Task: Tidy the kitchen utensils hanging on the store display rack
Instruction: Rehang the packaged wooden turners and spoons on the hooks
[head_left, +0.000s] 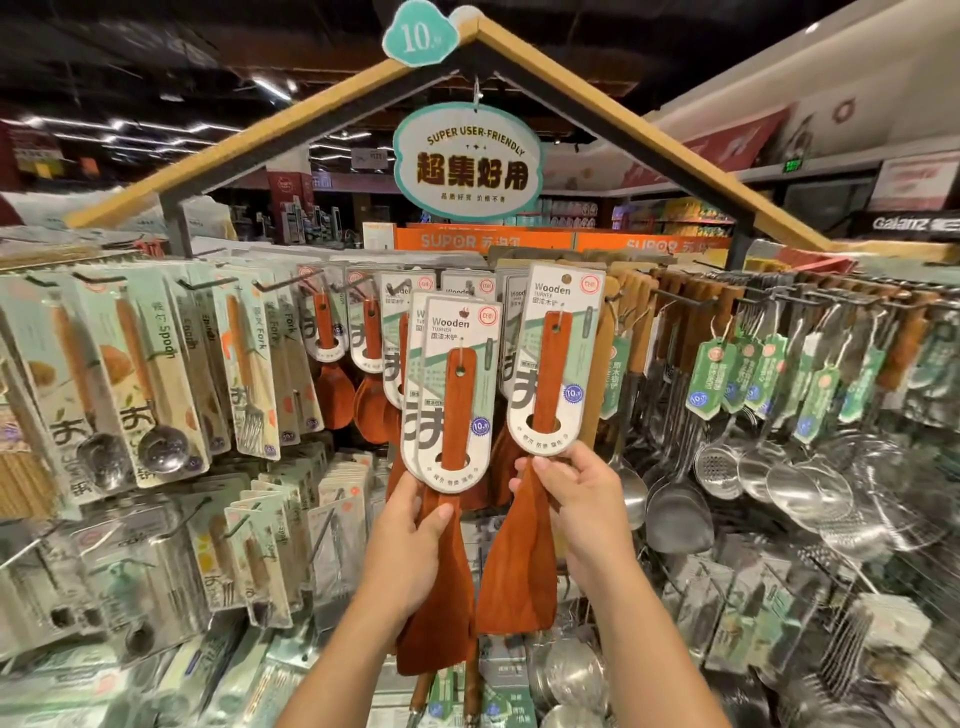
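Note:
Two carded wooden turners hang in front of me at the middle of the display rack (675, 299). My left hand (410, 535) grips the left wooden turner (452, 395) just below its white card, thumb across the reddish blade. A second card sits directly behind that one. My right hand (571, 499) pinches the right wooden turner (556, 364) at the card's bottom edge, its blade (519, 571) hanging beside my palm. More carded turners hang on hooks behind both.
Carded spoons (156, 374) and forks (254, 364) fill the hooks at left. Steel ladles and skimmers (779, 467) with green tags hang at right. Packaged utensils crowd the lower shelf (260, 545). A hanging sign (467, 163) dangles from the roof-shaped frame above.

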